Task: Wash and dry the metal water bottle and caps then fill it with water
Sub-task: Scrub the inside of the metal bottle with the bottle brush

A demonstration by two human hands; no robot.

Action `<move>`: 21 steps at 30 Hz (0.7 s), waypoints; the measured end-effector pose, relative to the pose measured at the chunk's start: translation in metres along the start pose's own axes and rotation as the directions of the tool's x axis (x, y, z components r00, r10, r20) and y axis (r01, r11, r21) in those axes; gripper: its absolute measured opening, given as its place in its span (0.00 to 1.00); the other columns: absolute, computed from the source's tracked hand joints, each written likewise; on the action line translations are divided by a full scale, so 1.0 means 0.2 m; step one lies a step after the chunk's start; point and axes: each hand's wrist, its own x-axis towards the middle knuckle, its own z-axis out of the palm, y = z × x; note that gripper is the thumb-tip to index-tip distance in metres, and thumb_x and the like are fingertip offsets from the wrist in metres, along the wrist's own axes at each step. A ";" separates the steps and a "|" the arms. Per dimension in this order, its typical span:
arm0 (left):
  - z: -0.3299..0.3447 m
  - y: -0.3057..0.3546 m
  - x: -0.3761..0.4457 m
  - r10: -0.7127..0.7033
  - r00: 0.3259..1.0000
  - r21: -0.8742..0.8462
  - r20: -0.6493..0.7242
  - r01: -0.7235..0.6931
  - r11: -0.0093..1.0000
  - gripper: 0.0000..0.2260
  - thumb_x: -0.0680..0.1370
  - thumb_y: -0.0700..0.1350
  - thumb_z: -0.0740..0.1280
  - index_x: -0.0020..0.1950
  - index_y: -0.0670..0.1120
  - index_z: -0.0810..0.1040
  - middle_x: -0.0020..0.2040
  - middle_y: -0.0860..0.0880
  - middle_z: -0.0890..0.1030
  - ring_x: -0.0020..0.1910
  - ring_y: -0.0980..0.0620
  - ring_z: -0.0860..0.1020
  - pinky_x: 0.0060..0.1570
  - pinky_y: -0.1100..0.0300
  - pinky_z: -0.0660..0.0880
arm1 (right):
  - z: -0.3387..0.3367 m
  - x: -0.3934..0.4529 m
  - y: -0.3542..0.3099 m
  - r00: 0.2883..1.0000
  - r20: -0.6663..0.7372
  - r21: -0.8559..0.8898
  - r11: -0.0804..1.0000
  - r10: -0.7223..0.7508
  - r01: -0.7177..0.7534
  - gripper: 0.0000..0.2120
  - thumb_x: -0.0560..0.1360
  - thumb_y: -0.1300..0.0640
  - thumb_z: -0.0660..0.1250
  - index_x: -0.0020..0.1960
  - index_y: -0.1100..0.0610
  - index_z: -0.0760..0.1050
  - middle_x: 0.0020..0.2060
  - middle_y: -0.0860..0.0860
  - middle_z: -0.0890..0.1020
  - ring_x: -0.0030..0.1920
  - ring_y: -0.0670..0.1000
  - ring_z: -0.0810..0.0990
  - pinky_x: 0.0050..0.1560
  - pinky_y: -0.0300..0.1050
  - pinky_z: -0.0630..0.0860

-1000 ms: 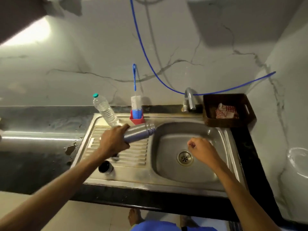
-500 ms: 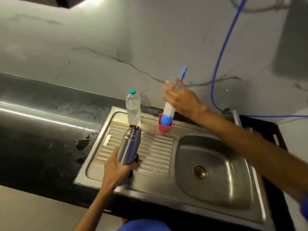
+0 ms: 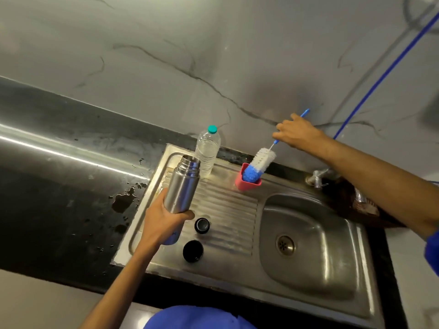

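The right hand (image 3: 295, 132), which half a second ago only reached the bottle brush (image 3: 261, 160), now grips its blue handle and has tilted the bristles half out of the pink holder (image 3: 248, 182). The left hand (image 3: 164, 222) keeps its wrap around the open metal water bottle (image 3: 183, 186) over the drainboard (image 3: 228, 210) (both caps (image 3: 202, 225), seemingly, lie beside it), so scrubbing the inside looks next.

Two caps (image 3: 199, 237) and a plastic bottle (image 3: 207, 150) crowd the drainboard (image 3: 228, 210); the basin (image 3: 308, 252) lies open.
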 end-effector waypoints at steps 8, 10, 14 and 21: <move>0.11 -0.01 0.07 0.003 0.997 0.067 0.078 -0.008 0.998 0.29 0.61 0.47 0.83 0.59 0.54 0.77 0.46 0.49 0.84 0.42 0.47 0.84 0.42 0.49 0.83 | -0.11 -0.15 -0.01 0.988 0.099 0.122 0.984 0.115 -0.126 0.05 0.79 0.57 0.68 0.55 0.53 0.79 0.50 0.52 0.82 0.48 0.53 0.83 0.45 0.48 0.73; 0.15 0.00 0.09 0.021 0.994 0.102 0.106 -0.032 0.994 0.28 0.63 0.44 0.84 0.59 0.53 0.77 0.46 0.49 0.83 0.43 0.47 0.83 0.40 0.53 0.80 | -0.15 -0.16 -0.09 0.987 0.112 0.129 0.983 0.118 -0.133 0.04 0.79 0.58 0.67 0.53 0.55 0.80 0.49 0.52 0.83 0.48 0.54 0.84 0.42 0.48 0.73; 0.21 0.05 0.08 0.033 0.988 0.084 0.153 -0.047 0.995 0.30 0.59 0.51 0.80 0.59 0.52 0.77 0.46 0.51 0.83 0.42 0.50 0.82 0.39 0.58 0.78 | -0.17 -0.15 -0.26 0.985 0.137 0.160 0.978 0.110 -0.131 0.05 0.79 0.56 0.69 0.53 0.57 0.80 0.49 0.54 0.84 0.48 0.55 0.85 0.41 0.49 0.73; 0.24 0.01 0.06 0.039 0.986 0.078 0.160 -0.052 0.996 0.28 0.64 0.43 0.84 0.60 0.52 0.77 0.47 0.50 0.83 0.43 0.49 0.83 0.39 0.58 0.77 | -0.17 -0.27 -0.15 0.973 0.106 0.195 0.955 0.206 -0.224 0.07 0.79 0.54 0.70 0.52 0.58 0.80 0.45 0.54 0.82 0.44 0.54 0.82 0.46 0.50 0.75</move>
